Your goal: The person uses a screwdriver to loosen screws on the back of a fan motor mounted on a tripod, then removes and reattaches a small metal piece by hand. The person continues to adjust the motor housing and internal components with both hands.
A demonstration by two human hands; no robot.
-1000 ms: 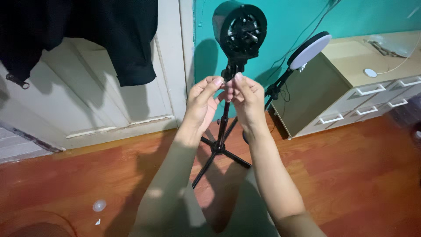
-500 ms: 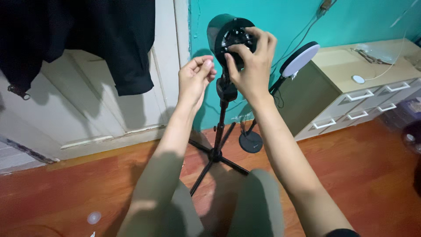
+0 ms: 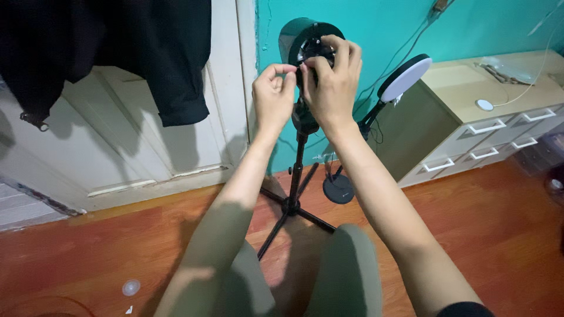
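Up at the top of a thin black tripod stand [image 3: 294, 176] sits a round black lamp head [image 3: 305, 41], set against the teal wall [image 3: 364, 29] just right of the white door frame [image 3: 244, 76]. The right hand [image 3: 332, 82] is wrapped over the front of the head, fingers curled around its rim and clamped on it. The left hand [image 3: 273, 94] is raised just beside it with thumb and forefinger pinched together at the rim; whether they grip a small part or only touch the edge is hard to tell from here. The two hands nearly touch each other.

The stand's three legs spread on the red-brown wooden floor [image 3: 470, 235], between the person's knees [image 3: 346, 264]. Just behind, a white ring light [image 3: 405, 76] tilts on its own short pole with a round black base [image 3: 339, 189]. Further right stands a low beige cabinet [image 3: 464, 88] with white drawer handles; a small white disc [image 3: 484, 105] and a clear plastic wrapper [image 3: 508, 64] lie on top. A dark garment [image 3: 170, 58] hangs at the upper left, and a small white cap [image 3: 130, 287] lies on the floor.
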